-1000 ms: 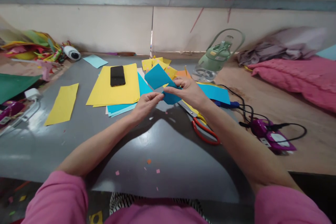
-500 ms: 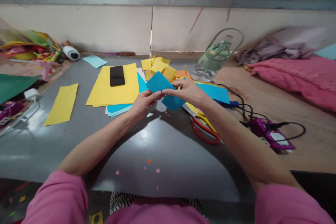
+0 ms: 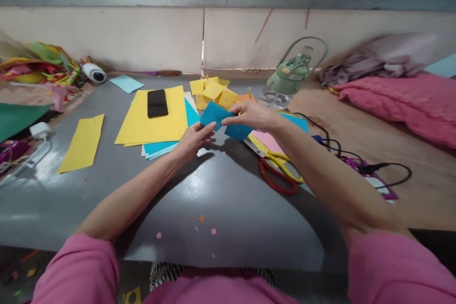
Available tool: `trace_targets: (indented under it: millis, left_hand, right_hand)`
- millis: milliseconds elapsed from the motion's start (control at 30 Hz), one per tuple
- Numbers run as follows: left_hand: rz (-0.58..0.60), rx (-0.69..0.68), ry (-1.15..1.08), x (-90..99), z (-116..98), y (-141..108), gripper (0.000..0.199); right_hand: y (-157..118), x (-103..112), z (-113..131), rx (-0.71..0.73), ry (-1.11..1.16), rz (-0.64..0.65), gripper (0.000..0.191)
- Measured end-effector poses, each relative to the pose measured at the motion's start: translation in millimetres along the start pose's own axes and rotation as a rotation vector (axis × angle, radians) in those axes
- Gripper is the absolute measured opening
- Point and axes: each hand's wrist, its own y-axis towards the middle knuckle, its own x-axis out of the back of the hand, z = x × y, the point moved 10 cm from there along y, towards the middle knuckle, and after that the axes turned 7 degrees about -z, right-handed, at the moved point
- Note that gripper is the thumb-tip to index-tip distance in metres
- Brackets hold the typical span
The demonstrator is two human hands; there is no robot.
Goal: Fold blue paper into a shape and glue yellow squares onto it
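Observation:
A piece of blue paper (image 3: pixel 215 115), bent so that one part slants up and another hangs lower, is held above the table between both hands. My left hand (image 3: pixel 195 138) pinches its lower left edge between thumb and fingers. On the right side, my right hand (image 3: pixel 251 116) grips it with thumb and forefinger, hiding the part in the palm. Just below the right hand lie scissors (image 3: pixel 265 156) with red and yellow handles. Behind the paper sits a folded yellow polka-dot paper shape (image 3: pixel 213 91).
A black phone (image 3: pixel 157 103) rests on stacked yellow sheets (image 3: pixel 142 128), with a yellow strip (image 3: pixel 81 143) to their left. A green bottle (image 3: pixel 290 73) stands behind my right hand. Black cables and a purple power strip (image 3: pixel 386 190) lie on the right.
My hands have moved slightly apart, the left one shifting a little down and left. The blue paper has turned a bit, uncovering pink paper near the scissors.

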Motion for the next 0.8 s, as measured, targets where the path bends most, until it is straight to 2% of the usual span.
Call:
trace_targets:
  millis: [67, 167, 200, 333, 533, 633, 700, 800]
  left_hand:
    - [-0.070, -0.089, 0.081, 11.9, -10.7, 5.0, 0.033]
    - [-0.142, -0.204, 0.224, 26.3, -23.9, 12.0, 0.039]
    - [-0.142, -0.214, 0.280, 28.4, -24.3, 14.5, 0.036]
    - [-0.115, -0.193, 0.464, 32.4, -16.3, 23.3, 0.028]
    - [-0.135, -0.249, 0.547, 37.3, -17.6, 28.8, 0.048]
    - [-0.120, -0.280, 0.587, 34.2, -18.1, 28.7, 0.045]
    - [-0.117, -0.302, 0.621, 31.5, -19.2, 26.9, 0.040]
    - [-0.145, -0.354, 0.690, 30.3, -28.3, 21.7, 0.035]
  right_hand:
    - [14.0, 1.3, -8.4, 0.008, -0.107, 0.072, 0.052]
    - [42.1, 11.2, -12.4, 0.092, -0.313, 0.017, 0.048]
    - [51.4, 10.0, -14.0, 0.109, -0.373, 0.019, 0.045]
    - [79.0, -14.4, -29.2, 0.074, -0.501, 0.176, 0.039]
    - [94.7, -25.9, -30.9, 0.080, -0.539, 0.212, 0.036]
    - [93.6, -17.6, -25.3, 0.107, -0.520, 0.215, 0.036]
    - [89.7, -3.9, -22.5, 0.112, -0.491, 0.188, 0.039]
    - [74.0, 30.2, -20.7, 0.077, -0.417, 0.025, 0.034]
